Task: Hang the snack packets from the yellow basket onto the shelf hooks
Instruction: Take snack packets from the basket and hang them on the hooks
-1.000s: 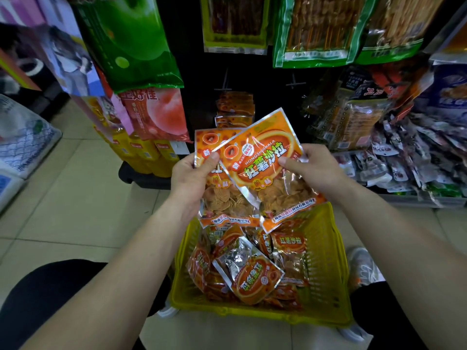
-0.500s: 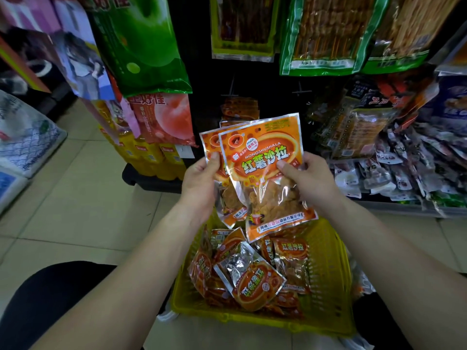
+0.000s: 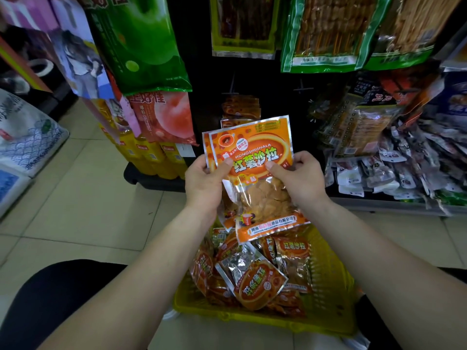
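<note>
Two orange snack packets (image 3: 255,152) are stacked upright in front of me, one almost hidden behind the other. My left hand (image 3: 206,184) pinches their left edge and my right hand (image 3: 302,181) grips the right edge. Below them the yellow basket (image 3: 336,299) holds several more orange packets (image 3: 255,284). Behind the held pair, a few matching packets (image 3: 241,107) hang on a shelf hook (image 3: 230,93) against the dark back panel. An empty hook (image 3: 300,89) sticks out to its right.
Large green bags (image 3: 141,44) and red peach bags (image 3: 164,117) hang at the left. Green skewer packs (image 3: 326,34) hang above right. A heap of small packets (image 3: 417,168) fills the low shelf at right. Sacks (image 3: 22,137) lie on the tiled floor at left.
The two held packets have been squared up into one stack and raised towards the hooks. The front packet went from tilted to upright.
</note>
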The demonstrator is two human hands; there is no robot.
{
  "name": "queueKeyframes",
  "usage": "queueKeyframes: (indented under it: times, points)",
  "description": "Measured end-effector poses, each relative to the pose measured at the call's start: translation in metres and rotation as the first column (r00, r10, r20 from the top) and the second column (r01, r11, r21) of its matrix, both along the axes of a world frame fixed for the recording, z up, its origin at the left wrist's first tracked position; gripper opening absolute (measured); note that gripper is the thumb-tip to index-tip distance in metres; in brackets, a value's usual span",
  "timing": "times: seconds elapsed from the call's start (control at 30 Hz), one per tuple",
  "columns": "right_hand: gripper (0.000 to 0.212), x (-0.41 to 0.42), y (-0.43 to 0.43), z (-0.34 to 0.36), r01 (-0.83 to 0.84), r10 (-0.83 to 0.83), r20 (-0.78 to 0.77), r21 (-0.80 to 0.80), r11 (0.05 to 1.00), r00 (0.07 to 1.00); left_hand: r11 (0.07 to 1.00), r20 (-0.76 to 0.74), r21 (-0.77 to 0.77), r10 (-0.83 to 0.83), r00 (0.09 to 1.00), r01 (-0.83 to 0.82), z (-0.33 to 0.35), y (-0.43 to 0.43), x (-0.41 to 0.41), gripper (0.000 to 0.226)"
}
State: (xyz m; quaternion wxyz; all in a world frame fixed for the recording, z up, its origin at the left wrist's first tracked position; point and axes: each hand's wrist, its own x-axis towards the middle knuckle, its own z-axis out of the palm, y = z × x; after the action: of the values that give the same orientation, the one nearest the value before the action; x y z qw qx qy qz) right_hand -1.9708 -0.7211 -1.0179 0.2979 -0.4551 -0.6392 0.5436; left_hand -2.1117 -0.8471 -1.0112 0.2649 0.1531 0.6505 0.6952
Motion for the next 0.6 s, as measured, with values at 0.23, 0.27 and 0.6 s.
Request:
queueKeyframes:
  times: [0.23, 0.27, 0.6]
  points:
    - [0.025, -0.002, -0.003, 0.004, -0.168, 0.169, 0.009, -0.071, 0.983, 0.986, 0.998, -0.001, -0.061, 0.019, 1.000, -0.019, -0.004, 0.000, -0.007, 0.008]
    - [0.023, -0.002, -0.002, 0.004, -0.178, 0.179, 0.008, -0.075, 0.981, 0.984, 0.998, 0.002, -0.065, 0.017, 1.000, -0.017, -0.003, 0.000, -0.007, 0.009]
    - [0.023, 0.000, 0.011, 0.016, -0.169, 0.171, -0.053, 0.040, 0.985, 0.984, 0.983, -0.040, -0.159, -0.096, 0.995, 0.088, -0.004, -0.006, -0.007, 0.015]
